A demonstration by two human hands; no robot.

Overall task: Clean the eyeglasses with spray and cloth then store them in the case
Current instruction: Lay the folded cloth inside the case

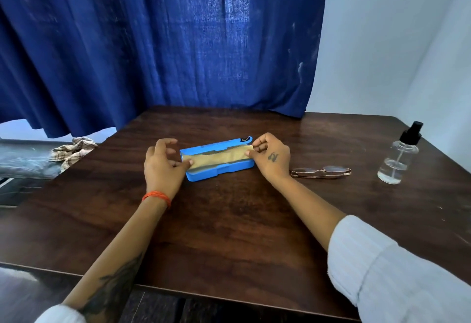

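Observation:
A blue eyeglass case point(219, 173) lies open in the middle of the dark wooden table point(229, 220). A tan cleaning cloth point(216, 160) is stretched lengthwise over the case. My left hand point(163, 164) pinches the cloth's left end with thumb and fingers. My right hand point(270, 155) pinches its right end. The folded eyeglasses point(321, 171) with a thin metal frame rest on the table just right of my right wrist. A clear spray bottle point(398, 159) with a black pump top stands upright near the table's right edge.
A blue curtain point(165, 42) hangs behind the table. A crumpled checked cloth point(72, 151) sits at the table's far left corner, beside a grey ledge point(23, 162). A pale wall point(395, 42) rises at the right.

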